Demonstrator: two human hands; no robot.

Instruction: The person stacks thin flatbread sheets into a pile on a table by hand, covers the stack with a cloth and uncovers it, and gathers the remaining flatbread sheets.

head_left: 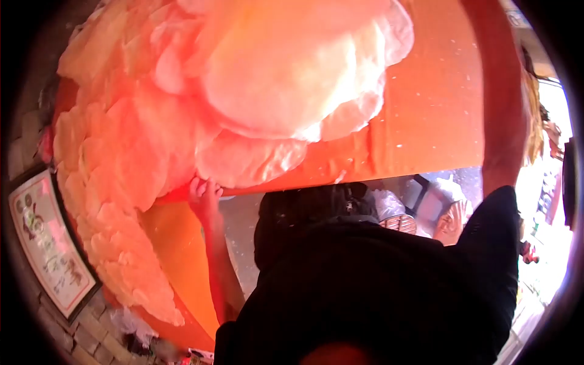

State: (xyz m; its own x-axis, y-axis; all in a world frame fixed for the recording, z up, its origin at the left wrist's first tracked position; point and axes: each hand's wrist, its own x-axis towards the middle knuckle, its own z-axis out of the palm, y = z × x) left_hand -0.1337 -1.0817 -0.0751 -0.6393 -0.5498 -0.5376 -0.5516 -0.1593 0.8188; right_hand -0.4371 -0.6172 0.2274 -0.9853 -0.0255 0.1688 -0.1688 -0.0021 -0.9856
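Observation:
Many thin, round, pale sheets (pixel 261 91) lie in a large overlapping heap, tinted orange-pink by the light; I cannot tell what they are made of. My left hand (pixel 205 190) is at the near edge of the heap, its fingers bent and closed at the rim of one round sheet (pixel 246 159). My right arm stretches up along the right side and leaves the picture at the top, so the right hand is hidden. Beneath the sheets is an orange-covered table (pixel 435 115) dotted with small white flecks.
A framed panel with writing (pixel 52 243) leans at the left on brick paving (pixel 91 334). Below the table's near edge are a bare foot (pixel 451 222), a brown striped item (pixel 398 225) and clear plastic (pixel 386 204). Bright glare covers the far right.

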